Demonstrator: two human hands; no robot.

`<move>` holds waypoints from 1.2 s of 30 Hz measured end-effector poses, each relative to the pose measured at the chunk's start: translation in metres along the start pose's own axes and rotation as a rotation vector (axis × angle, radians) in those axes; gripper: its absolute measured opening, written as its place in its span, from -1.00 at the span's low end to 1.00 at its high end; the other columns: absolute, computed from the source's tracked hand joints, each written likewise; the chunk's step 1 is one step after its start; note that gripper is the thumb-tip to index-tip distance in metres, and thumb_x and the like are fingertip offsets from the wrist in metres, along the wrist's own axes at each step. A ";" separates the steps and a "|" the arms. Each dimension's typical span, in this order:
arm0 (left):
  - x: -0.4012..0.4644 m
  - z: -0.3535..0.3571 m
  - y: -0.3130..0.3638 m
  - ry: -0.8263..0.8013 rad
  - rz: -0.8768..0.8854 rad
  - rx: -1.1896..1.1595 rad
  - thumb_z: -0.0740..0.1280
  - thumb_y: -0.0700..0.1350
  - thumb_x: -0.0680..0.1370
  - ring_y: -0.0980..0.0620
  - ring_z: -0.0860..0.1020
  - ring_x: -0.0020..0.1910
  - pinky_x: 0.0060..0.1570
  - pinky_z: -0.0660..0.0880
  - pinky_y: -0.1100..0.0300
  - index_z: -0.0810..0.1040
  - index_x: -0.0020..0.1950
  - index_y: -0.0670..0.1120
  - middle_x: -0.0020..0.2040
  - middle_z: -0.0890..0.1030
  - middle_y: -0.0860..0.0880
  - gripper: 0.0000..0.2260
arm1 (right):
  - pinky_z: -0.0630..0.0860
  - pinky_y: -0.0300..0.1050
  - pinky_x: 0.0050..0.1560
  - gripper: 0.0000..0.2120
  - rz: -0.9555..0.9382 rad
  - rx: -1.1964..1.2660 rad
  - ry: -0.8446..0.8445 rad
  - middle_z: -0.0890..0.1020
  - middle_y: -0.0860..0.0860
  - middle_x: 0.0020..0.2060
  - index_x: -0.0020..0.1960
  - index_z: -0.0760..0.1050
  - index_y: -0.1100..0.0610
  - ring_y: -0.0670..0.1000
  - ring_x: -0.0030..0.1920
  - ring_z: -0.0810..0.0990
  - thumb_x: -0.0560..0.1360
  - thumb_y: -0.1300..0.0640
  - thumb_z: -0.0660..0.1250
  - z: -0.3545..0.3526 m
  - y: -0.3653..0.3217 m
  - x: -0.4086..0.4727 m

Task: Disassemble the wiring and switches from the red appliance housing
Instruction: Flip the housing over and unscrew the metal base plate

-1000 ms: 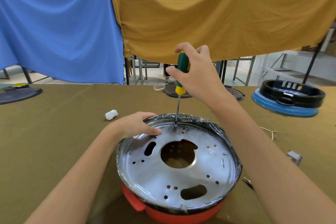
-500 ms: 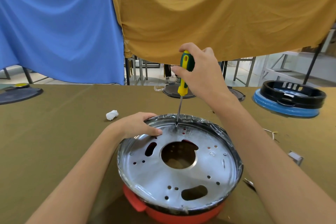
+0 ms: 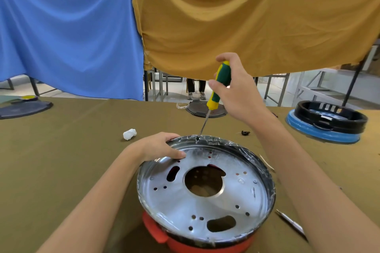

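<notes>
The red appliance housing (image 3: 207, 245) stands at the table's near edge, its top filled by a shiny metal plate (image 3: 170, 197) with a round centre hole and several small holes, ringed by clear film. My right hand (image 3: 239, 92) grips a green and yellow screwdriver (image 3: 219, 86), tilted, with its tip at the plate's far rim. My left hand (image 3: 159, 147) rests on the plate's far-left rim, fingers curved over the edge and thumb on the plate. No wiring or switches show.
A white crumpled wad (image 3: 129, 134) lies left of the housing. A black and blue appliance part (image 3: 327, 123) sits at the far right, a dark round disc (image 3: 205, 110) behind my right hand, another dark plate (image 3: 24, 107) far left. Blue and mustard cloths hang behind.
My right hand has shifted right and up, tilting the screwdriver, and its tip has slid from the plate's surface to the far rim. My left hand stays on the rim.
</notes>
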State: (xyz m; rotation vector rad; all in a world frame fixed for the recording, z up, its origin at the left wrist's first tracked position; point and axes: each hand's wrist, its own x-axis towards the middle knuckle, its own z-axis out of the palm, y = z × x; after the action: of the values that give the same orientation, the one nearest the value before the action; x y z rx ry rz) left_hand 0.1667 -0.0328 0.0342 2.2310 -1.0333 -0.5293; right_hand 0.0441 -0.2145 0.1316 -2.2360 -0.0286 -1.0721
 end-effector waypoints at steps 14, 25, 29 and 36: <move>-0.024 -0.005 0.030 0.317 0.271 0.257 0.51 0.14 0.42 0.42 0.44 0.11 0.03 0.31 0.49 0.47 0.20 0.26 0.13 0.48 0.32 -0.59 | 0.64 -0.07 0.06 -0.64 0.858 0.804 0.474 0.56 0.19 0.19 0.25 0.40 0.18 0.09 0.10 0.66 0.53 0.15 0.43 -0.047 0.078 -0.107; -0.062 0.028 0.058 0.453 0.285 0.076 0.46 0.05 0.50 0.17 0.62 -0.18 -0.09 0.60 0.17 0.66 -0.03 0.13 -0.15 0.67 0.19 -0.93 | 0.65 0.01 0.11 -0.57 0.852 0.971 0.408 0.58 0.22 0.20 0.32 0.38 0.21 0.13 0.09 0.69 0.52 0.16 0.43 -0.037 0.072 -0.126; -0.060 0.038 0.059 0.483 0.281 0.058 0.44 -0.04 0.53 0.17 0.60 -0.26 -0.14 0.60 0.16 0.65 -0.08 0.10 -0.21 0.65 0.16 -0.97 | 0.67 -0.03 0.05 -0.57 0.850 0.963 0.385 0.60 0.19 0.16 0.30 0.39 0.19 0.09 0.04 0.71 0.50 0.15 0.44 -0.037 0.075 -0.126; -0.060 0.045 0.060 0.517 0.326 0.107 0.34 -0.07 0.59 0.09 0.60 -0.27 -0.13 0.60 0.06 0.55 -0.15 0.09 -0.23 0.60 0.18 -0.87 | 0.68 -0.09 -0.05 -0.62 0.827 0.951 0.411 0.60 0.21 0.15 0.26 0.41 0.20 0.06 -0.04 0.74 0.51 0.18 0.45 -0.039 0.078 -0.123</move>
State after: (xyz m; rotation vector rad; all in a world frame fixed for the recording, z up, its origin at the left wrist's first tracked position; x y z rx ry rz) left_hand 0.0714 -0.0325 0.0476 2.0633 -1.1223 0.2406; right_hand -0.0427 -0.2673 0.0198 -0.9790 0.4309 -0.7648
